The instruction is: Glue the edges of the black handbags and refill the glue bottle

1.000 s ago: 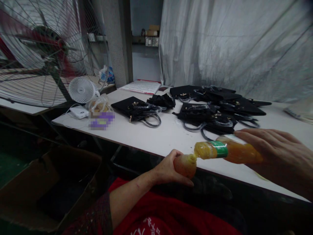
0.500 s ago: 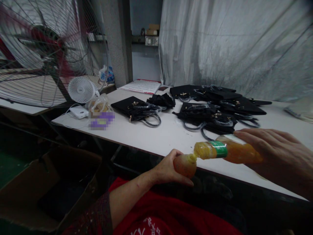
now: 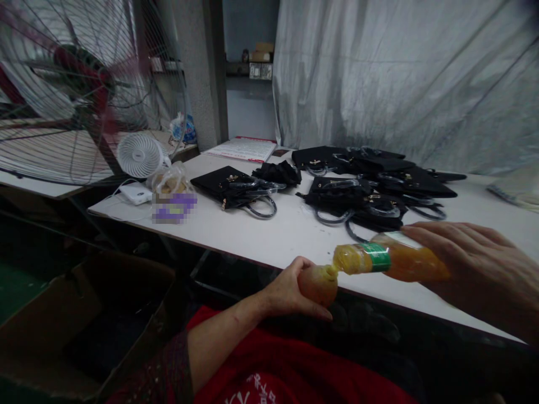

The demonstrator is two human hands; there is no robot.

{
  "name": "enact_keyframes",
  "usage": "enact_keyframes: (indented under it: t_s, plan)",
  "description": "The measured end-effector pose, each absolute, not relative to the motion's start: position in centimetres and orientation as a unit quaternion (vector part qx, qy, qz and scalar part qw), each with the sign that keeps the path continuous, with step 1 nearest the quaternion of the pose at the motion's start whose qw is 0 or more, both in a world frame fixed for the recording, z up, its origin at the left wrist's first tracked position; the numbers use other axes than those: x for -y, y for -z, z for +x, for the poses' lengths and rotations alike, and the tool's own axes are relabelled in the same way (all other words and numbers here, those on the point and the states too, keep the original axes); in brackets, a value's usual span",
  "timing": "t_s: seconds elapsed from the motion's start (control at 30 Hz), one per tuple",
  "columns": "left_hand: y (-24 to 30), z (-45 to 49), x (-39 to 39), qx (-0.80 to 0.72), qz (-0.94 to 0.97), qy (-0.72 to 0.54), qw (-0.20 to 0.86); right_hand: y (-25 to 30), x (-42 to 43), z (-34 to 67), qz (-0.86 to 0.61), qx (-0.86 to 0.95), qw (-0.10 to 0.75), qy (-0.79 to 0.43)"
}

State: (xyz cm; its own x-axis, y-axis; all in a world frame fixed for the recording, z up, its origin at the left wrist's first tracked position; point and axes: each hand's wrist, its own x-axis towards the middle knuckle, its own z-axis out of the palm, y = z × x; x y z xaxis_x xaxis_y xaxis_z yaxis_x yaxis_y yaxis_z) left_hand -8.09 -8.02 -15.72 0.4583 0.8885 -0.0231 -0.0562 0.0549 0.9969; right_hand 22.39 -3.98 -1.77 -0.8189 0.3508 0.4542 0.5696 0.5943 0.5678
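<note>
My left hand point(image 3: 290, 294) is wrapped round a small orange bottle point(image 3: 316, 287) with a yellowish neck, just off the table's front edge. Gripped in my right hand point(image 3: 475, 266) is a larger clear plastic bottle point(image 3: 415, 262) with a green label band and orange-yellow liquid inside. It lies nearly level, its mouth pointing left and meeting the small bottle's opening. A thin yellow stream or smear shows where the two mouths meet. Behind them, black handbags point(image 3: 362, 196) with plastic-wrapped handles lie on the white table point(image 3: 295, 238).
At the left stands a large caged fan point(image 3: 88, 84), with a small white fan point(image 3: 142, 154) and a plastic bag point(image 3: 170, 179) near it. An open cardboard box point(image 3: 138, 336) sits low at left. A grey curtain point(image 3: 379, 73) hangs behind the table.
Both hands and both bottles stay almost in place. The large fan's blades have turned, and the view has shifted very slightly.
</note>
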Motion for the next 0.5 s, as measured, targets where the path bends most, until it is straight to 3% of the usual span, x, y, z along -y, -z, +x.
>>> enact_keyframes:
  t_s: [0.5]
  plan:
    - [15.53, -8.07, 8.02, -0.358, 0.572, -0.377, 0.635, 1.85, 4.08, 22.40, -0.269, 0.882, 0.159, 0.353]
